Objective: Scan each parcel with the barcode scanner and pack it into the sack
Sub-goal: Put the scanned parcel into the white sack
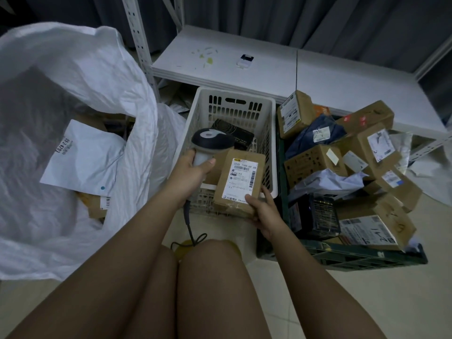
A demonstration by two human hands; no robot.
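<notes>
— What is taking up the room around you?

— Grey curtains (269, 18) are hanging across the back, and a white metal shelf (244, 69) is running along in front of them. I am sitting on a pale tiled floor (342, 302) with my knees in view. On my left the big white sack (73, 77) is standing open, with a white mailer (83, 157) lying inside it on top of other parcels.

— And on your right?

— A dark green crate (354, 255) is sitting on the floor, heaped with cardboard boxes and soft mailers. Between it and the sack a white plastic basket (232, 106) is standing, just beside the crate, with a black box (234, 135) lying in it.

— What are your hands doing?

— My left hand (193, 172) is gripping the barcode scanner (210, 143) over the basket, fingers wrapped round its handle, its cable trailing down to the floor. My right hand (264, 211) is holding a brown parcel (239, 182) by its near end, thumb on top, label facing up — right beside the scanner's head, above the basket's near rim.
</notes>
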